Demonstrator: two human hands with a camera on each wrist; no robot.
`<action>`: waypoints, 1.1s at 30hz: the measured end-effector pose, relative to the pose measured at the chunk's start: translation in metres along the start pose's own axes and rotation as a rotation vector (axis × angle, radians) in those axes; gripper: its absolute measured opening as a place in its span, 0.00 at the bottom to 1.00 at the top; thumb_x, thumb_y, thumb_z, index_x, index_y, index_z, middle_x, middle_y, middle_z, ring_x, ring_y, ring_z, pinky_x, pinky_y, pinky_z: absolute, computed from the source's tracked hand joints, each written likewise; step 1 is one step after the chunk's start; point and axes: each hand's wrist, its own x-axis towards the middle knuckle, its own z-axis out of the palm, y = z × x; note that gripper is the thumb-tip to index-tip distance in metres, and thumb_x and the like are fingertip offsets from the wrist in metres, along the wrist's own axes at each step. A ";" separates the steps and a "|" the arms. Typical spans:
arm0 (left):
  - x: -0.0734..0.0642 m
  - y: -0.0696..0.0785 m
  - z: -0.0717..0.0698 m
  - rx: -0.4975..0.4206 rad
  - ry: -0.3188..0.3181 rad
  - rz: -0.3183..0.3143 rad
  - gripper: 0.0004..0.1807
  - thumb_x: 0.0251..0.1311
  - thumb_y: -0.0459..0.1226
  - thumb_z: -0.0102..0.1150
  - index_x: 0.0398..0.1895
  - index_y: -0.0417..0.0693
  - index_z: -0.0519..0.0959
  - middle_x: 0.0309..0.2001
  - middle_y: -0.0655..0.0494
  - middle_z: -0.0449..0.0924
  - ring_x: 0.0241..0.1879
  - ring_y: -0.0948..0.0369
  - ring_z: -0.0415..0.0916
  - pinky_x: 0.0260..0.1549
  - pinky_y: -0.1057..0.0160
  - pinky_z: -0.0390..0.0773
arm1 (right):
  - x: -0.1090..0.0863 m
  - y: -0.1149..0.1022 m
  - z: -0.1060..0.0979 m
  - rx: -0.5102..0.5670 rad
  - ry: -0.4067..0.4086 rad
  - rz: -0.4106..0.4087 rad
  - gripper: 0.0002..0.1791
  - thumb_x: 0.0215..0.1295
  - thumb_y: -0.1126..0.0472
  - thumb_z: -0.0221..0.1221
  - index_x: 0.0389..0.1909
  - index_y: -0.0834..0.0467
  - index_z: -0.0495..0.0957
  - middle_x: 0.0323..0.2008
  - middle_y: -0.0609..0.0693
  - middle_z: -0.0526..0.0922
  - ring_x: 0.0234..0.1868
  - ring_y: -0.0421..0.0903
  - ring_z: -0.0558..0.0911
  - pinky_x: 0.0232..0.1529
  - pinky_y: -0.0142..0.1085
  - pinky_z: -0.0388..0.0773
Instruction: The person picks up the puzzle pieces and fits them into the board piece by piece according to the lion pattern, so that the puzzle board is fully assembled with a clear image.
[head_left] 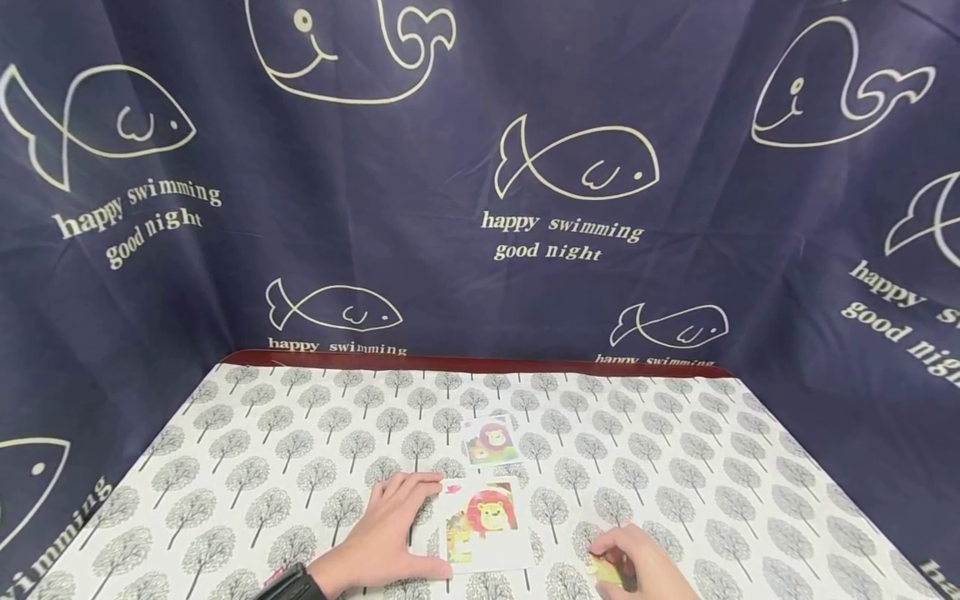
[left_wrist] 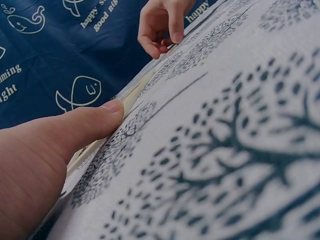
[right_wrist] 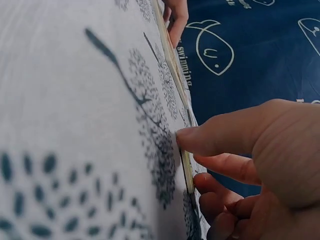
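A white-framed puzzle board [head_left: 487, 554] lies on the cloth in front of me, its lion picture part filled and its lower right area bare white. My left hand [head_left: 393, 529] holds the board's left side, fingers at the far corner and thumb at the near corner. In the left wrist view that thumb [left_wrist: 107, 112] presses against the board's edge. To the right of the board, my right hand [head_left: 637, 562] pinches a small yellow-green puzzle piece [head_left: 606, 572] low over the cloth. From the right wrist, the piece shows as a thin edge [right_wrist: 188, 172] by the fingertips.
Behind the board lies a small picture card [head_left: 491, 440] with a similar lion. The tree-print tablecloth [head_left: 315, 425] covers the table, which has a dark red far edge [head_left: 480, 364]. A navy fish-print curtain [head_left: 450, 208] hangs around it.
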 end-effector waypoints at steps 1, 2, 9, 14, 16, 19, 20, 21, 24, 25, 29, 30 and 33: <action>0.000 0.000 0.000 0.001 0.003 0.003 0.51 0.39 0.73 0.61 0.61 0.48 0.71 0.64 0.60 0.67 0.62 0.59 0.60 0.55 0.47 0.59 | -0.001 0.000 -0.001 0.003 -0.013 0.029 0.18 0.45 0.65 0.68 0.40 0.54 0.77 0.32 0.37 0.72 0.30 0.27 0.66 0.27 0.29 0.67; 0.000 0.001 -0.001 0.001 0.007 0.006 0.51 0.39 0.72 0.61 0.61 0.48 0.71 0.64 0.60 0.67 0.62 0.59 0.61 0.55 0.47 0.59 | -0.002 0.000 -0.002 0.004 -0.026 0.064 0.19 0.46 0.64 0.68 0.41 0.54 0.77 0.33 0.38 0.72 0.31 0.27 0.67 0.28 0.28 0.67; 0.000 0.003 -0.003 0.012 0.020 0.014 0.51 0.39 0.72 0.62 0.60 0.47 0.71 0.64 0.59 0.67 0.61 0.59 0.61 0.55 0.48 0.59 | -0.003 0.000 -0.005 0.013 -0.075 0.140 0.20 0.49 0.63 0.68 0.45 0.59 0.75 0.31 0.44 0.69 0.29 0.28 0.64 0.26 0.27 0.66; 0.000 0.003 -0.002 -0.004 0.006 0.003 0.51 0.39 0.72 0.61 0.60 0.48 0.71 0.64 0.60 0.67 0.61 0.59 0.61 0.55 0.47 0.59 | -0.001 -0.003 -0.008 0.063 -0.113 0.210 0.14 0.50 0.63 0.67 0.40 0.57 0.78 0.30 0.44 0.70 0.26 0.29 0.64 0.25 0.27 0.66; 0.001 0.002 -0.002 -0.015 -0.002 -0.004 0.51 0.39 0.72 0.61 0.61 0.48 0.70 0.64 0.60 0.67 0.62 0.59 0.60 0.55 0.47 0.59 | 0.000 -0.005 -0.009 0.055 -0.116 0.225 0.14 0.50 0.62 0.68 0.39 0.57 0.78 0.30 0.45 0.70 0.26 0.29 0.64 0.26 0.28 0.66; 0.001 0.000 -0.002 -0.031 -0.006 -0.006 0.50 0.40 0.72 0.61 0.61 0.48 0.70 0.64 0.60 0.67 0.61 0.59 0.60 0.54 0.47 0.58 | 0.001 -0.005 -0.008 0.008 -0.083 0.183 0.13 0.48 0.62 0.69 0.35 0.53 0.78 0.31 0.43 0.68 0.26 0.29 0.63 0.26 0.28 0.66; 0.000 0.000 -0.002 -0.032 -0.008 -0.007 0.50 0.40 0.72 0.61 0.61 0.49 0.70 0.64 0.60 0.67 0.61 0.59 0.60 0.54 0.47 0.59 | 0.001 -0.005 -0.007 -0.007 -0.068 0.161 0.13 0.48 0.62 0.70 0.34 0.52 0.78 0.31 0.42 0.68 0.27 0.29 0.63 0.26 0.28 0.65; 0.000 -0.001 -0.002 -0.034 -0.008 -0.008 0.50 0.40 0.72 0.61 0.61 0.48 0.70 0.64 0.59 0.67 0.61 0.59 0.60 0.54 0.46 0.59 | 0.002 -0.005 -0.007 -0.016 -0.062 0.149 0.12 0.47 0.62 0.70 0.33 0.51 0.78 0.31 0.41 0.68 0.27 0.29 0.63 0.25 0.28 0.65; -0.001 -0.002 -0.002 -0.029 -0.004 -0.011 0.50 0.40 0.72 0.60 0.61 0.48 0.71 0.64 0.59 0.67 0.62 0.59 0.60 0.54 0.46 0.59 | 0.003 -0.005 -0.005 -0.041 -0.013 0.089 0.13 0.44 0.62 0.72 0.29 0.47 0.78 0.30 0.38 0.68 0.25 0.28 0.63 0.25 0.27 0.64; -0.001 -0.002 -0.001 -0.026 -0.003 -0.011 0.51 0.40 0.73 0.60 0.61 0.49 0.70 0.65 0.60 0.67 0.62 0.60 0.60 0.54 0.47 0.59 | 0.003 -0.006 -0.005 -0.045 0.002 0.076 0.14 0.43 0.63 0.72 0.29 0.47 0.77 0.29 0.37 0.68 0.24 0.27 0.63 0.24 0.27 0.64; -0.001 -0.002 0.000 -0.023 0.008 -0.005 0.51 0.39 0.73 0.61 0.61 0.49 0.71 0.64 0.60 0.67 0.62 0.60 0.60 0.54 0.48 0.59 | 0.005 -0.009 -0.008 -0.044 -0.013 0.130 0.18 0.41 0.61 0.73 0.33 0.51 0.77 0.26 0.37 0.69 0.24 0.28 0.64 0.25 0.28 0.65; -0.001 -0.002 0.000 -0.021 0.011 -0.002 0.51 0.38 0.73 0.61 0.61 0.49 0.71 0.64 0.59 0.67 0.62 0.60 0.60 0.54 0.48 0.59 | 0.006 -0.010 -0.009 -0.038 -0.029 0.159 0.19 0.41 0.60 0.73 0.35 0.52 0.77 0.26 0.38 0.69 0.24 0.28 0.64 0.25 0.28 0.65; 0.000 -0.002 0.000 -0.017 0.016 0.004 0.52 0.38 0.73 0.61 0.61 0.49 0.71 0.64 0.59 0.67 0.62 0.60 0.60 0.55 0.48 0.59 | 0.006 -0.010 -0.010 -0.016 -0.067 0.194 0.20 0.42 0.59 0.73 0.37 0.55 0.77 0.26 0.39 0.69 0.25 0.29 0.64 0.26 0.29 0.66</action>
